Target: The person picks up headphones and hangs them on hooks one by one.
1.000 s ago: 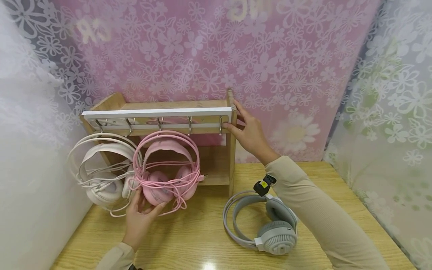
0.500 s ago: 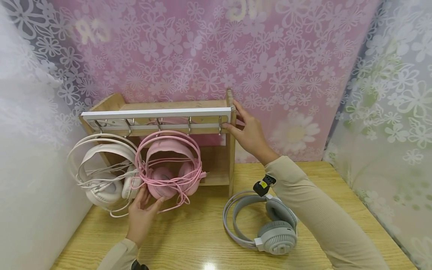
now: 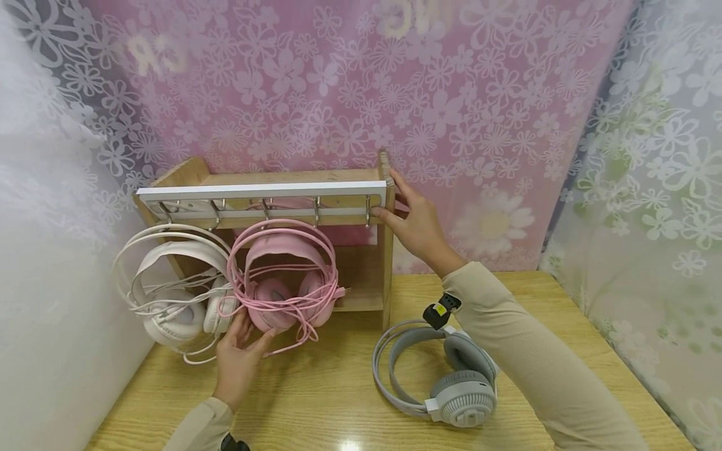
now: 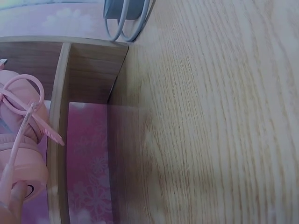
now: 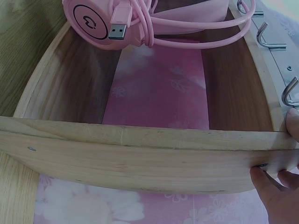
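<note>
Pink headphones [image 3: 284,244] with a coiled pink cable hang from a hook in the middle of the wooden rack [image 3: 386,263]. My left hand [image 3: 239,360] holds the lower left ear cup [image 3: 271,313] from below, thumb in front; in the left wrist view a fingertip [image 4: 18,191] presses the cup. At the rack's upper right, my right hand [image 3: 414,222] grips the side panel, thumb by the end hook [image 3: 368,210] and fingers on the outer face. White headphones [image 3: 180,257] hang at the left, their right cup close beside my left fingers.
Grey headphones [image 3: 462,394] lie on the wood-grain table [image 3: 316,401], below my right forearm. A white rail [image 3: 265,188] with several metal hooks runs along the rack's front. Pink flowered cloth [image 3: 338,81] covers the back, and pale sheets flank both sides.
Over the last second the pink headphones have shifted slightly right and my left hand has moved a little with them. My right hand stays on the panel.
</note>
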`<state>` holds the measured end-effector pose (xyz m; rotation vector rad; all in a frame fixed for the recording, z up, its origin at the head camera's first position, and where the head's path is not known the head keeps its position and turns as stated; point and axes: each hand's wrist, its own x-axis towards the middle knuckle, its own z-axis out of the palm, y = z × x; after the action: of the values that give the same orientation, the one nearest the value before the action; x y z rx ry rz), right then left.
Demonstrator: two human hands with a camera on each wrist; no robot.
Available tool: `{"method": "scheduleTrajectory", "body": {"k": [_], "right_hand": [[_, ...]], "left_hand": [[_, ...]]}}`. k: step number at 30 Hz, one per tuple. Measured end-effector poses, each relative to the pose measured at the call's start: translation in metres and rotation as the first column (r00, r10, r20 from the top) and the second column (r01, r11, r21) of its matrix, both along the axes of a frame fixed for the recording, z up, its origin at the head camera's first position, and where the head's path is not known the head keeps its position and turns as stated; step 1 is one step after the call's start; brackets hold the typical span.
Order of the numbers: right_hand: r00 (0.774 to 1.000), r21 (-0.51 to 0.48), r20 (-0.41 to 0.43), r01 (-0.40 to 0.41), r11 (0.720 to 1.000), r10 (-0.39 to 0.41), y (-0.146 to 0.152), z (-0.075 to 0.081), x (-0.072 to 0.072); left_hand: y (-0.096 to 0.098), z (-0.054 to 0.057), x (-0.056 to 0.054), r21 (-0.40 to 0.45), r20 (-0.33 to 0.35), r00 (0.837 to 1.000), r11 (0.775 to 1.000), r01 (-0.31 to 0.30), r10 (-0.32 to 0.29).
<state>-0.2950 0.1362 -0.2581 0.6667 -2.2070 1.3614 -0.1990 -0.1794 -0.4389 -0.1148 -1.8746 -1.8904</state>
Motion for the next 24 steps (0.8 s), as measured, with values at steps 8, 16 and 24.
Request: {"method": "scheduleTrajectory", "body": {"k": [8,16,24], "right_hand": [[1.000,-0.011,0.003,-0.006,1.000,0.006,0.000,0.000,0.000],[1.000,-0.012,0.003,-0.008,1.000,0.008,0.000,0.000,-0.001],[1.000,-0.007,-0.001,-0.007,1.000,0.007,0.000,-0.001,-0.001]], "left_hand": [[-0.001,0.001,0.006,0.004,-0.010,1.000,1.000,-0.002,0.002],[-0.003,0.003,0.011,0.019,-0.019,1.000,1.000,-0.001,0.002],[-0.014,0.004,0.020,0.060,-0.051,0.997,0.997,0.058,-0.055]]}}
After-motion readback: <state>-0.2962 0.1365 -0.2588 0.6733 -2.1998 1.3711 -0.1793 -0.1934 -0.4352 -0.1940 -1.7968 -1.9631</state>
